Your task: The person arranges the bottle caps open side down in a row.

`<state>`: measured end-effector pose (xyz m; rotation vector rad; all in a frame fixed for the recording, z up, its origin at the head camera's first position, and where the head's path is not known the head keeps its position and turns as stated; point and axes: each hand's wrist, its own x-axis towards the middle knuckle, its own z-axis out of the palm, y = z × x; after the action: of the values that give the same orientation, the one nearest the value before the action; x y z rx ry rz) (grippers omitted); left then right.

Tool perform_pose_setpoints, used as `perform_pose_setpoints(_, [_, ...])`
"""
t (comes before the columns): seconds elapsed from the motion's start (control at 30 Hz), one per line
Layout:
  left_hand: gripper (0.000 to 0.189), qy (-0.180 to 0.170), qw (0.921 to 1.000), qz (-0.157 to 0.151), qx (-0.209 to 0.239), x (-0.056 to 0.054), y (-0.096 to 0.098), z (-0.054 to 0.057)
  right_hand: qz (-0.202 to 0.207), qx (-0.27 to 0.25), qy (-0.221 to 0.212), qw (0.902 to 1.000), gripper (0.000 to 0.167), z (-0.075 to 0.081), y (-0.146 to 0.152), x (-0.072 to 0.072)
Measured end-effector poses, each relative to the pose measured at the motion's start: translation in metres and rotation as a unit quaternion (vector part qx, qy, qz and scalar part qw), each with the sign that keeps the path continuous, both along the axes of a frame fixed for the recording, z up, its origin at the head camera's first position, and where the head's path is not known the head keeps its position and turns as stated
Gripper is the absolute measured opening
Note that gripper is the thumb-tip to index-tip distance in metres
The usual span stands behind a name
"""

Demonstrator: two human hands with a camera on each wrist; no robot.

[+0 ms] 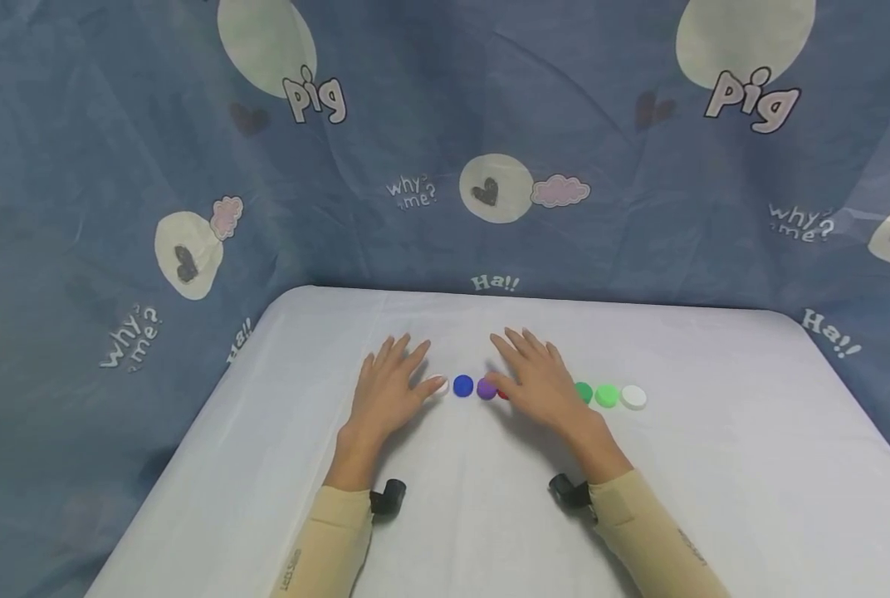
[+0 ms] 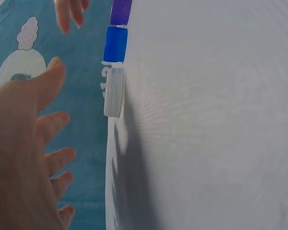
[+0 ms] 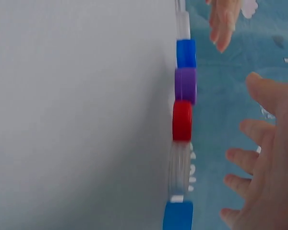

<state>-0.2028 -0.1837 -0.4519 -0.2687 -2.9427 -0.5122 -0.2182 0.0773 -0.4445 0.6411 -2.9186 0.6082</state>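
A row of bottle caps lies on a white table. From the left come a whitish translucent cap [image 2: 114, 92], a blue cap [image 1: 463, 385], a purple cap [image 1: 486, 389] and a red cap [image 3: 182, 120]. A clear cap [image 3: 179, 167] and a lighter blue cap [image 3: 178, 216] follow, hidden in the head view by my right hand [image 1: 540, 386]. That hand hovers over the row's middle, fingers spread, holding nothing. My left hand [image 1: 388, 392] hovers beside the left end, fingers spread and apart from the caps, its thumb overlapping the translucent cap in the head view.
Farther right along the row are a dark green cap [image 1: 583, 392], a light green cap [image 1: 607, 396] and a white cap [image 1: 634, 398]. The white table [image 1: 751, 465] ends at a blue printed cloth [image 1: 594, 257] behind. Small black wrist cameras are on both sleeves.
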Motion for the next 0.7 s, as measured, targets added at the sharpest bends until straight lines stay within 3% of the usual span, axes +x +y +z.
perform_pose_setpoints(0.27, [0.071, -0.004, 0.9998, 0.012, -0.014, 0.0, -0.003, 0.003, -0.028, -0.005, -0.027, 0.9992, 0.068, 0.002, 0.021, 0.001])
perform_pose_setpoints(0.7, [0.071, -0.011, 0.9998, 0.016, -0.003, 0.002, -0.006, 0.003, -0.049, -0.008, -0.02, 0.9986, 0.068, 0.001, 0.044, 0.004])
